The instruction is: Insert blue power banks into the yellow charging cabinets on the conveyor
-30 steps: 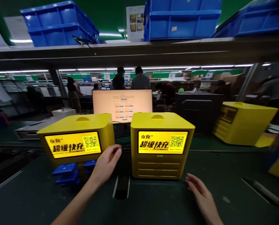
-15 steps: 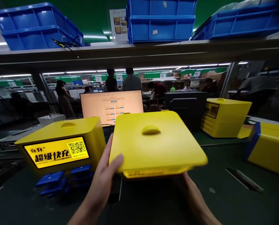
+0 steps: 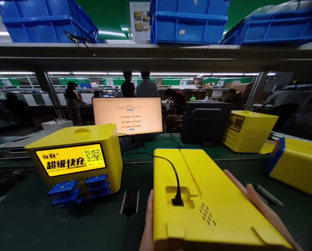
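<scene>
A yellow power bank cabinet [image 3: 218, 195] is tipped over between my two hands, its recessed face with vent holes turned up. A black power cord [image 3: 177, 183] is plugged into that recess. My left hand [image 3: 147, 226] presses along its left side, the fingers partly hidden. My right hand [image 3: 266, 209] holds its right side. To the left stands a second yellow cabinet [image 3: 116, 153] with a lit screen [image 3: 71, 160] showing a QR code. Several blue power banks [image 3: 64, 188] stick out of its front.
A monitor [image 3: 128, 116] and a black case [image 3: 207, 123] stand behind. More yellow cabinets are at the right, one upright [image 3: 252, 132] and one on its side [image 3: 299, 165]. Overhead, a shelf [image 3: 135, 52] bears blue bins [image 3: 190, 28]. People [image 3: 147, 85] stand in the background.
The cabinet in my hands has come nearer and to the right, and has turned from its handled top to the face with the cord. Both hands moved along with it.
</scene>
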### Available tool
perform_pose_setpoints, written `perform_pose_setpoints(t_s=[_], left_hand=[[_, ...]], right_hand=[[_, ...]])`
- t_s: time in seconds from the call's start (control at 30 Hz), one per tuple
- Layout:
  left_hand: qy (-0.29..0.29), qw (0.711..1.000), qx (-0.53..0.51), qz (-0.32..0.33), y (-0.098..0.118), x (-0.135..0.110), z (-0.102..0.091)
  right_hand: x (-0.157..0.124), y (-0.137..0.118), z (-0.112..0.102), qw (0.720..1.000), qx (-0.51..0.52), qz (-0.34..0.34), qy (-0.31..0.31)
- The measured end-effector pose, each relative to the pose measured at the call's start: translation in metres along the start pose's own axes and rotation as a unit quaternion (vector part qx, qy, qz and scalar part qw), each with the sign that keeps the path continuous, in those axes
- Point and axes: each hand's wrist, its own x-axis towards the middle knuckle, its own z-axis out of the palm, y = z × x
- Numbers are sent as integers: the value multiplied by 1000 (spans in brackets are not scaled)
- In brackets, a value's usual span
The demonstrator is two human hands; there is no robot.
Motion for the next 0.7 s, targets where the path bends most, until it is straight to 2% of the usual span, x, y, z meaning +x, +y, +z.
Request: perform_pose_setpoints(t_s=[0.1, 0.17, 0.27, 0.33, 0.4, 0.5, 0.6, 0.7], left_hand=[[-44, 994, 88, 54, -5, 20, 6], [-40, 982, 164, 89, -15, 34, 2], [-40, 947, 286, 139, -37, 43, -11], [-54, 925, 343, 153, -52, 43, -20], [-66, 913, 373, 153, -62, 40, -29], [-77, 902, 397, 149, -66, 38, -34], [-98, 893, 425, 112, -61, 38, -32], [-113, 882, 453, 65, -49, 37, -32]], right_hand=[[4, -37, -8, 997, 0, 39, -67], [9, -61, 2, 990, -104, -2, -100], [13, -81, 42, 959, -211, -51, -181], [14, -82, 76, 950, -193, -64, -235], [17, -75, 104, 952, -129, -67, -269], [24, -67, 121, 958, -72, -46, -274], [29, -73, 122, 972, -62, -14, -226], [19, -89, 126, 983, 86, 35, -159]])
